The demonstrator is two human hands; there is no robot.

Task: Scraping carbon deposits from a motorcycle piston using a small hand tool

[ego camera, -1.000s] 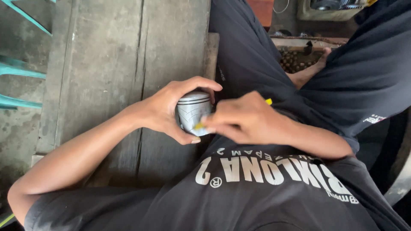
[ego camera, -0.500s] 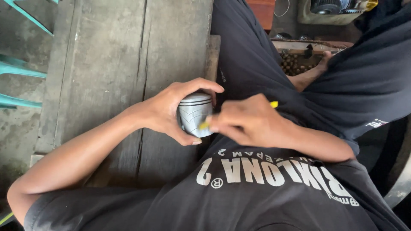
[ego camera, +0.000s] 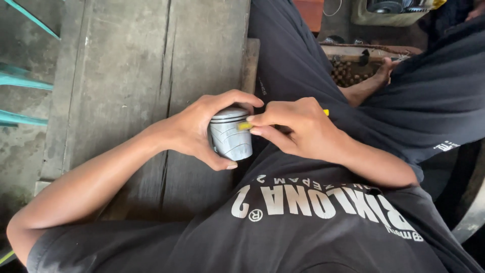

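My left hand (ego camera: 202, 129) wraps around a grey metal piston (ego camera: 231, 135) with ring grooves near its top, holding it in front of my chest. My right hand (ego camera: 298, 130) grips a thin yellow tool (ego camera: 245, 125); its tip rests against the grooved upper side of the piston, and its other end (ego camera: 326, 112) pokes out behind my knuckles. Most of the tool's shaft is hidden inside my fingers. Both hands hover over my lap in dark trousers.
A worn grey wooden bench (ego camera: 141, 76) lies under my left arm. Turquoise chair parts (ego camera: 22, 81) stand at the left edge. A wooden crate of small dark parts (ego camera: 353, 71) and a bare foot (ego camera: 381, 73) are at the upper right.
The yellow tool's tip has moved up the piston's side, from the lower skirt to the ring grooves near the top. My left hand keeps the same grip.
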